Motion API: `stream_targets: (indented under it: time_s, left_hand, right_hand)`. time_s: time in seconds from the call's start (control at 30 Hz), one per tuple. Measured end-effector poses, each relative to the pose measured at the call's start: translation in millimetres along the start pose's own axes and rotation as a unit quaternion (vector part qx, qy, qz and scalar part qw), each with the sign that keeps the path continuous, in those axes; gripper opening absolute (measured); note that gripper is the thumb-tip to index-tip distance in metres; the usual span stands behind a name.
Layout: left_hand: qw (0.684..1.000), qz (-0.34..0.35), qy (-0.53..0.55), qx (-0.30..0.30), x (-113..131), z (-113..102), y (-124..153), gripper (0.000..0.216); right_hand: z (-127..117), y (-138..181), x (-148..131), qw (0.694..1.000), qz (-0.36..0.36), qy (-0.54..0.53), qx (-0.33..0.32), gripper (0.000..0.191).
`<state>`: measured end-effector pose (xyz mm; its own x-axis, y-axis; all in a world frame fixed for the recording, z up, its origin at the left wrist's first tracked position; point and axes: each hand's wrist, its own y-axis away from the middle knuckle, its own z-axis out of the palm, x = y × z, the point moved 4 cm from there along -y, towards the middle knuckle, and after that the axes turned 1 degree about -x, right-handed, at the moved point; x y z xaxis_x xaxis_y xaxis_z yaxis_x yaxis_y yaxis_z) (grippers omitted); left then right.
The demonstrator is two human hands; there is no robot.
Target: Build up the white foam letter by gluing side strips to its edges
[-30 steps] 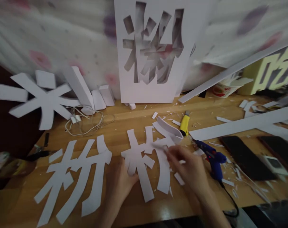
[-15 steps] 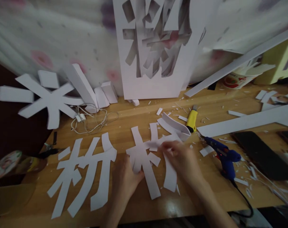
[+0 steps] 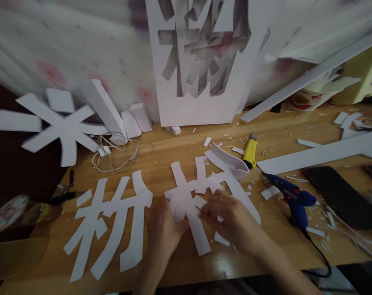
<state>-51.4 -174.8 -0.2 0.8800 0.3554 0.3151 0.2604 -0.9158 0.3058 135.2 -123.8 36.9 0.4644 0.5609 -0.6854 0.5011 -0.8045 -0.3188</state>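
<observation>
Wooden surface (image 3: 180, 143) carries a white cutout (image 3: 183, 192), yellow cutter (image 3: 250, 151) at its two o'clock, glue gun (image 3: 296, 198) at three, second cutout (image 3: 127, 200) at nine. Half-curled left hand (image 3: 166, 225) clasps the eight-o'clock edge; right hand (image 3: 229, 213), fingertips bunched, sits at four, any hold hidden.

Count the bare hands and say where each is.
2: the left hand at the left side of a white cutout, the right hand at its right side. No others show.

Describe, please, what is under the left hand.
Around the left hand, the wooden tabletop shows, and part of a white cut-out character is visible between thumb and fingers. Whatever lies directly beneath the palm is covered.
</observation>
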Motion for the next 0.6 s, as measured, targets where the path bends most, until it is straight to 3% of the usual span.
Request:
stream_targets:
  time_s: [0.03, 0.1, 0.13, 0.17, 0.2, 0.27, 0.3, 0.33, 0.4, 0.43, 0.47, 0.53, 0.57, 0.6]
  left_hand:
    - [1.0, -0.004, -0.006, 0.005, -0.2, -0.3, -0.1, 0.036]
    - [1.0, -0.013, -0.016, 0.017, -0.7, -1.1, 0.1, 0.033]
    - [1.0, -0.013, -0.017, 0.021, -0.7, -1.4, 0.2, 0.033]
    - [1.0, -0.008, -0.014, 0.019, -0.4, -1.4, 0.4, 0.033]
    - [1.0, -0.002, -0.006, 0.015, -0.2, -1.2, 0.5, 0.034]
    - [1.0, 0.004, 0.013, 0.009, 0.1, -1.3, 0.6, 0.036]
    - [1.0, 0.0, 0.015, 0.01, -0.2, -1.7, 0.4, 0.036]
    - [1.0, -0.008, 0.01, 0.012, -0.6, -2.2, 0.2, 0.035]
    - [1.0, -0.021, -0.009, 0.018, -1.0, -3.1, -0.6, 0.033]
    - [1.0, -0.018, -0.014, 0.018, -0.5, -3.1, -1.0, 0.033]
    - [1.0, -0.015, -0.015, 0.015, -0.1, -2.8, -1.5, 0.034]
    - [1.0, -0.008, -0.011, 0.008, 0.5, -1.8, -1.8, 0.037]
    - [1.0, -0.011, -0.011, 0.006, 0.4, -1.5, -1.7, 0.037]
    - [1.0, -0.015, -0.015, 0.008, 0.2, -1.6, -1.4, 0.036]
  right_hand:
    - [-5.5, 0.2, 6.4, 0.997, 0.045, 0.019, 0.051, 0.015]
    - [-20.6, 4.6, 18.7, 0.962, 0.163, 0.071, 0.205, 0.012]
    - [-23.3, 6.0, 21.0, 0.952, 0.186, 0.073, 0.232, 0.012]
    - [-20.5, 4.0, 19.8, 0.965, 0.165, 0.051, 0.196, 0.012]
    - [-13.4, 0.7, 15.5, 0.987, 0.115, 0.013, 0.11, 0.013]
    - [-0.7, -1.7, 4.8, 0.998, 0.025, -0.046, -0.045, 0.017]
    - [-2.6, -2.4, 4.9, 0.998, 0.042, -0.041, -0.024, 0.018]
    - [-9.3, -2.6, 8.6, 0.994, 0.096, -0.02, 0.054, 0.017]
    - [-22.7, 1.7, 16.2, 0.952, 0.21, 0.032, 0.219, 0.016]
    - [-22.6, 1.3, 17.1, 0.949, 0.22, 0.036, 0.224, 0.014]
    - [-17.0, -2.0, 16.0, 0.968, 0.19, 0.023, 0.164, 0.012]
    - [0.6, -6.8, 10.2, 0.996, 0.086, -0.016, -0.024, 0.011]
    - [5.9, -6.9, 9.1, 0.995, 0.056, -0.026, -0.078, 0.012]
    - [4.1, -7.3, 12.8, 0.996, 0.081, -0.014, -0.048, 0.012]
